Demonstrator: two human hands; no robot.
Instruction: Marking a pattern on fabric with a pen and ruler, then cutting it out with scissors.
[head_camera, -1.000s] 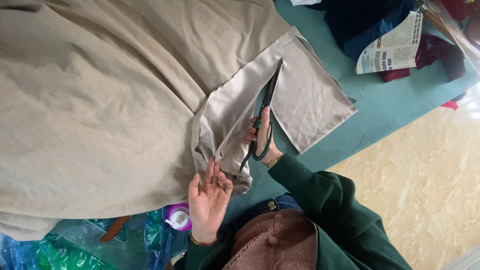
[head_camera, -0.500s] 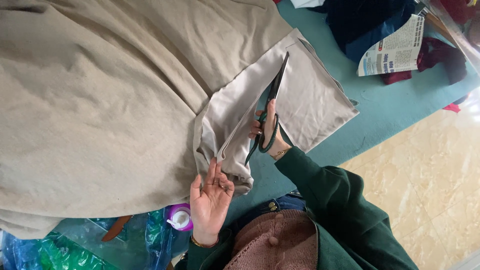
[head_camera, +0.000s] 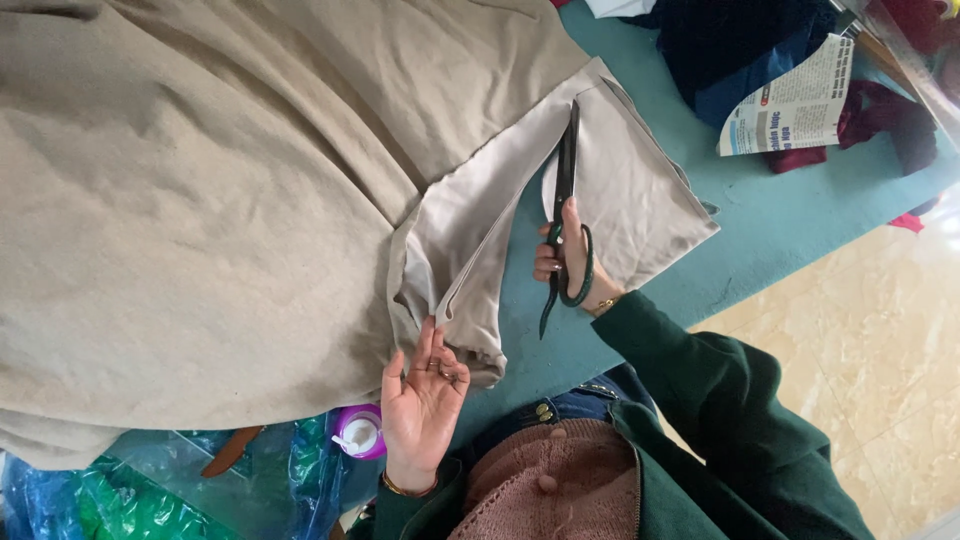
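Compared with the frame half a second earlier, the scissors (head_camera: 563, 215) had advanced slightly along the fabric, their blades drawn nearly together and pointing away from the person, while the left hand (head_camera: 422, 395) remained at the same fold. Right hand (head_camera: 566, 255): fingers were closed through the dark green handle loops, gripping the scissors; the fingertips were hidden behind the handles, and the blade tips were hard to separate from the cut edge. Left hand: palm up, fingers loosely extended and open, the fingertips touching the folded lower edge of the beige cloth (head_camera: 220, 200); whether they pinched the cloth could not be told. The cloth covered most of the teal table (head_camera: 790, 215), a large bunched mass at left running out of frame at the top and left edges, with a flatter, paler panel (head_camera: 640, 195) beside the scissors. The blades lay between this panel and a narrow folded strip (head_camera: 470, 240) of the same cloth.

Surroundings: a folded newspaper (head_camera: 795, 105) lay on dark blue and maroon garments (head_camera: 740, 45) at upper right, both cut off by the frame. Near the left wrist stood a small purple container (head_camera: 358, 435), partly hidden by the cloth, and crumpled blue-green plastic (head_camera: 130, 490) filled the lower left corner. A brown object (head_camera: 232, 452) beneath the cloth edge was too obscured to identify. The person's green sleeve (head_camera: 700, 370) crossed the lower right.
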